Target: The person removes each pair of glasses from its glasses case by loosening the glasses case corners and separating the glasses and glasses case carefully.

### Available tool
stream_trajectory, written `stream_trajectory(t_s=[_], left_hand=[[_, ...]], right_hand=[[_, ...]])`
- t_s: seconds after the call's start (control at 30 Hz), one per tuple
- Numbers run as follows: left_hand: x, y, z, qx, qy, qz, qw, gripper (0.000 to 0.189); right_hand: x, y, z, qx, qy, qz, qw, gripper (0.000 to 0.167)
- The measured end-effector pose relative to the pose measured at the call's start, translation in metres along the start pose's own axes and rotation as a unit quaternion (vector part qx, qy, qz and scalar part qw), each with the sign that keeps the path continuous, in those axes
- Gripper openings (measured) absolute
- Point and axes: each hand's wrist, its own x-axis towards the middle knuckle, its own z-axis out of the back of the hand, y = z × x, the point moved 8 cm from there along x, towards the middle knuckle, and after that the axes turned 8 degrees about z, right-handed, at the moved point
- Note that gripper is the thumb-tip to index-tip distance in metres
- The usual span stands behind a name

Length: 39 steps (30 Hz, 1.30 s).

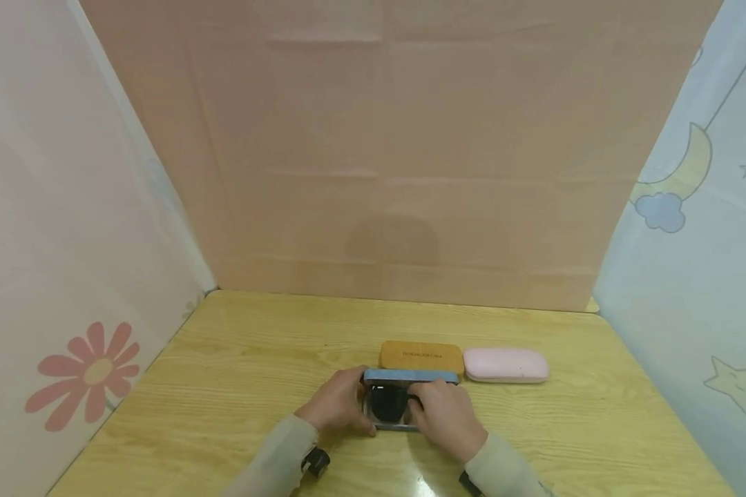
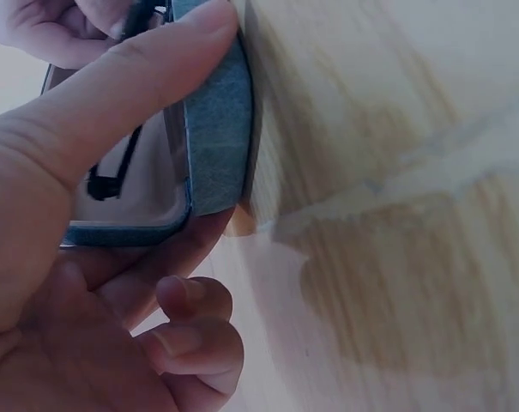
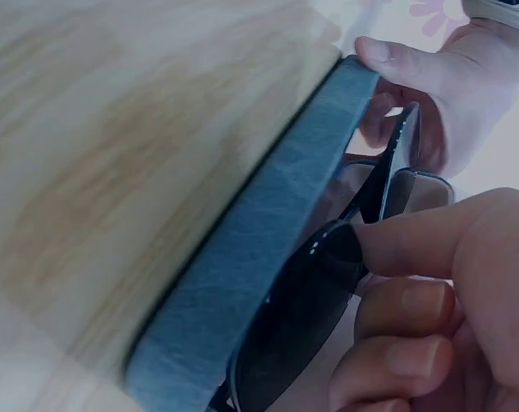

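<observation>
An open blue glasses case (image 1: 410, 376) lies on the table in front of me. My left hand (image 1: 336, 404) grips its left end; in the left wrist view the thumb presses along the blue side wall (image 2: 218, 129) and fingers reach underneath. Black sunglasses (image 1: 388, 404) are at the case's opening, tilted, with dark lenses (image 3: 298, 318) showing in the right wrist view. My right hand (image 1: 449, 417) pinches them near the middle of the frame, its other fingers curled. The right hand covers the right part of the case.
Just behind the blue case lies a closed orange-yellow glasses case (image 1: 421, 355). A closed pink glasses case (image 1: 506, 364) sits to its right. The wooden table (image 1: 255, 345) meets a tan backdrop (image 1: 373, 138) at the back, with patterned curtains on both sides.
</observation>
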Motion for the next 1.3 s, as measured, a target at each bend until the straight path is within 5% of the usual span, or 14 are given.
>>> stream_trajectory(t_s=[0.53,0.87,1.3], left_hand=[[-0.004,0.005,-0.005,-0.019,0.009,-0.006,0.9998,0.073],[0.001,0.004,-0.002,-0.004,0.007,0.004,1.0000,0.076],[-0.001,0.010,0.003,0.018,0.006,0.019,0.9996,0.085]], right_hand=[[-0.022,-0.001,0.018,0.026,0.010,-0.002,0.9996,0.010],[-0.031,-0.003,0.046,-0.021,-0.020,0.010,0.9995,0.008],[-0.063,-0.058,0.061,-0.034,0.033,-0.051,0.9976,0.013]])
